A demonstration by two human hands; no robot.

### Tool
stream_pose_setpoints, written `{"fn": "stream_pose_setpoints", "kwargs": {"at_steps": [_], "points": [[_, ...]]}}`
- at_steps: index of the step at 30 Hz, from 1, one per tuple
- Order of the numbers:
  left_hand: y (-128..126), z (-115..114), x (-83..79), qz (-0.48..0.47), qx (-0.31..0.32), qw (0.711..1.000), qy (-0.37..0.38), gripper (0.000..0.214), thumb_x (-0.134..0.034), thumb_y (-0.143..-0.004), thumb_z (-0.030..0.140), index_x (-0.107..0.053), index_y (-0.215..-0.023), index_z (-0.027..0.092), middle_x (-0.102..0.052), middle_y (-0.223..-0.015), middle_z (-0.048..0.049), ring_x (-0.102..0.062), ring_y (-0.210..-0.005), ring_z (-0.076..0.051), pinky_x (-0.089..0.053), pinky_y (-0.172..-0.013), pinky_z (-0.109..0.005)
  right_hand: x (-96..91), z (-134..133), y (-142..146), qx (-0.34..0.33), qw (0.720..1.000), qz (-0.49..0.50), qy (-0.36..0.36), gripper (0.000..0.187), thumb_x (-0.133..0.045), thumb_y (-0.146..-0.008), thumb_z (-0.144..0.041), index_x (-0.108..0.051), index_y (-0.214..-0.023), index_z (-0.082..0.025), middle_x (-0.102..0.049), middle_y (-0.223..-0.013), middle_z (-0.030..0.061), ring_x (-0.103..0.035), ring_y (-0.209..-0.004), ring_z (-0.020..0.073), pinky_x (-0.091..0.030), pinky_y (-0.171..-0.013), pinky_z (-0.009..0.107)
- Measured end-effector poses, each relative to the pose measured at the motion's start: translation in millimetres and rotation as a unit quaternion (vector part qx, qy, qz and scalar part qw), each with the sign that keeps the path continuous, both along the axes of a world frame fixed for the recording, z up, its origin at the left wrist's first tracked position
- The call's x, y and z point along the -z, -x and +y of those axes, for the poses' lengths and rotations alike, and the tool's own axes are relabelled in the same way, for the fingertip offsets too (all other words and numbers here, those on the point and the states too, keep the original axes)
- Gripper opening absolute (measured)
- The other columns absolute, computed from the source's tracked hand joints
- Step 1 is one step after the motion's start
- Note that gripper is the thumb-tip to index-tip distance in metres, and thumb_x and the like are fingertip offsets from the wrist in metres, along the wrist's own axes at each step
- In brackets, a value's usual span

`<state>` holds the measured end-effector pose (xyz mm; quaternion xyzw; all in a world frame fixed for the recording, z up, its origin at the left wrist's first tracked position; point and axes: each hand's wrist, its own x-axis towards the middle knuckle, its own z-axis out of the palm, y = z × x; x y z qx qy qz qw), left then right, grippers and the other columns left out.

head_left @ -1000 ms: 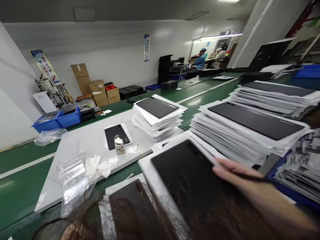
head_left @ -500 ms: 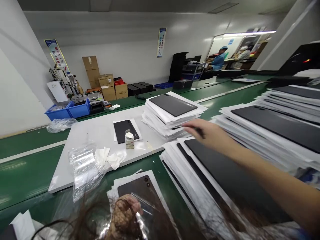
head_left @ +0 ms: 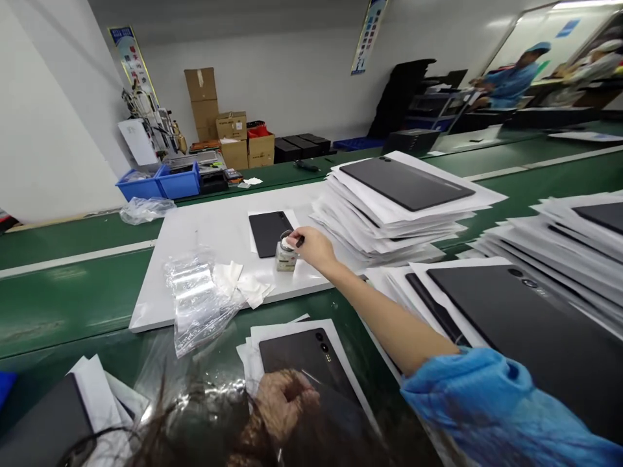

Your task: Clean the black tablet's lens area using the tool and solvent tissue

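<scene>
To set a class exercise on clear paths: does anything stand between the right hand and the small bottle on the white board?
Nothing visible does. The right hand, holding a dark pen-like tool, is right at the small bottle; the dark tablet lies beyond the bottle, out of the way.

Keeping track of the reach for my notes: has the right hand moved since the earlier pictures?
Yes. The right hand has moved forward and left, from over the near tablets to the small bottle on the white board.
</scene>
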<state>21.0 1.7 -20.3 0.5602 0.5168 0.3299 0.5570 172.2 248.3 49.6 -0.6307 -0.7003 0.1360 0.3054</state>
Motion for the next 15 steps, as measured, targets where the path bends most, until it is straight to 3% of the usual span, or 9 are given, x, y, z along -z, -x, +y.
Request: {"fn": "stream_pose_setpoints", "kwargs": {"at_steps": [3, 5, 7, 11, 15], "points": [[1.2, -1.2, 3.5, -0.003, 0.024, 1.0, 0.006, 0.019, -0.061, -0.07, 0.045, -0.066, -0.065, 0.028, -0.075, -0.065, -0.0011, -0.071, -0.06, -0.021, -0.053, -0.052, -0.024, 24.4, -35.7, -8.3, -0.006, 0.997, 0.065, -0.042, 0.024, -0.073, -0.115, -0.039, -0.091, -0.108, -0.026, -0.094, -0.118, 0.0115, -0.087, -0.107, 0.0318, -0.07, -0.098, 0.044], [1.4, -1.9, 2.6, 0.011, 0.028, 1.0, 0.008, 0.017, -0.063, -0.069, 0.041, -0.067, -0.064, 0.025, -0.074, -0.063, -0.0019, -0.071, -0.058, -0.021, -0.052, -0.051, -0.024, 46.1, -75.1, -19.3, -0.021, 0.993, 0.1, -0.066, 0.034, -0.069, -0.119, -0.052, -0.091, -0.11, -0.027, -0.093, -0.113, 0.0118, -0.086, -0.102, 0.0318, -0.071, -0.098, 0.047], [1.4, -2.2, 0.2, 0.028, 0.033, 0.999, 0.009, 0.015, -0.064, -0.068, 0.038, -0.068, -0.065, 0.023, -0.074, -0.062, -0.0018, -0.07, -0.057, -0.02, -0.052, -0.051, -0.023, 68.3, -119.3, -35.7, -0.036, 0.988, 0.123, -0.081, 0.038, -0.07, -0.116, -0.059, -0.088, -0.1, -0.03, -0.091, -0.104, 0.0117, -0.087, -0.097, 0.0342, -0.073, -0.095, 0.051], [1.6, -3.4, -3.2, 0.054, 0.045, 0.997, 0.014, 0.011, -0.062, -0.069, 0.032, -0.07, -0.067, 0.026, -0.074, -0.061, 0.0019, -0.068, -0.054, -0.016, -0.049, -0.046, -0.018, 107.0, -186.1, -72.7, -0.043, 0.984, 0.145, -0.097, 0.025, -0.077, -0.11, -0.045, -0.086, -0.089, -0.035, -0.089, -0.091, 0.0094, -0.089, -0.083, 0.0377, -0.077, -0.079, 0.056], [2.0, -6.1, -1.4, 0.102, 0.04, 0.994, 0.024, 0.008, -0.063, -0.067, 0.03, -0.071, -0.067, 0.032, -0.074, -0.061, 0.006, -0.069, -0.057, -0.016, -0.051, -0.051, -0.019, 137.2, -203.7, -84.4, -0.085, 0.979, 0.116, -0.147, 0.02, -0.082, -0.112, -0.031, -0.091, -0.096, -0.039, -0.09, -0.089, 0.0053, -0.089, -0.077, 0.0355, -0.079, -0.068, 0.052]]}}
